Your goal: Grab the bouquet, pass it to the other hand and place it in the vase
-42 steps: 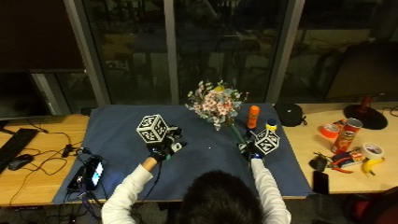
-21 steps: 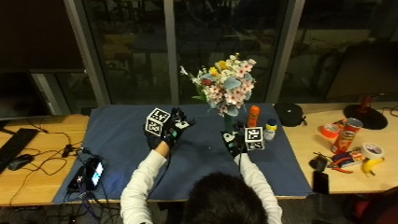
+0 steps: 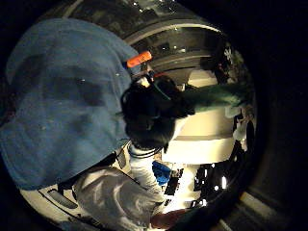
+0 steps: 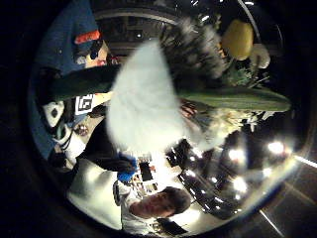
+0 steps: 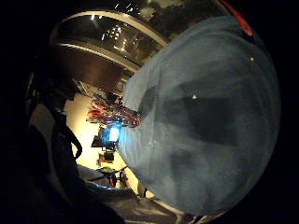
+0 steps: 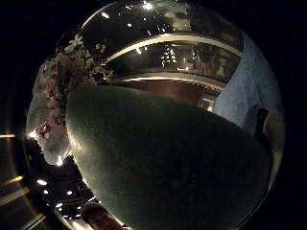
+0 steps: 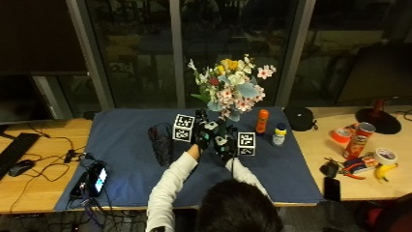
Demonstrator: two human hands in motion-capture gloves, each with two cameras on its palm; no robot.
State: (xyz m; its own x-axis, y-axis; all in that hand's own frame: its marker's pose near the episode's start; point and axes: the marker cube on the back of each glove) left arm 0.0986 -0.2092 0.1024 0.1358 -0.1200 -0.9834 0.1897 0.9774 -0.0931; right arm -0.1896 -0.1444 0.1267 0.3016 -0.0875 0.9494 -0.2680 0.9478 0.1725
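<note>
- Bouquet (image 7: 229,87) stands upright above the blue cloth (image 7: 128,145) on the tabletop (image 7: 38,145), its blooms of white, pink, yellow and red high in front of the dark window, its stems running down between the two gloved hands
- Left hand (image 7: 205,134) and right hand (image 7: 227,141) are raised side by side at the middle of the cloth, touching or nearly so, both at the bouquet's stems; both forearms in white sleeves reach up from the person's head at the lower edge
- Right thumb side palm view is filled by a dark green stem bundle (image 6: 163,163) close against the palm, with blossoms beyond it, so the right fingers seem wrapped round the stems
- Left thumb side palm view shows green stems (image 4: 228,98) and a pale leaf or petal just in front of the palm; whether the left fingers are curled round the stems or only lie beside them I cannot tell
- Vase (image 7: 161,144), dark and see-through, stands on the cloth just left of the hands
- Orange bottle (image 7: 261,121) and a small bottle with a yellow cap (image 7: 278,134) stand on the cloth to the right of the hands
- Fingers of both hands are hidden in the outside view behind the gloves' fittings; the stems' lower ends are hidden too
</note>
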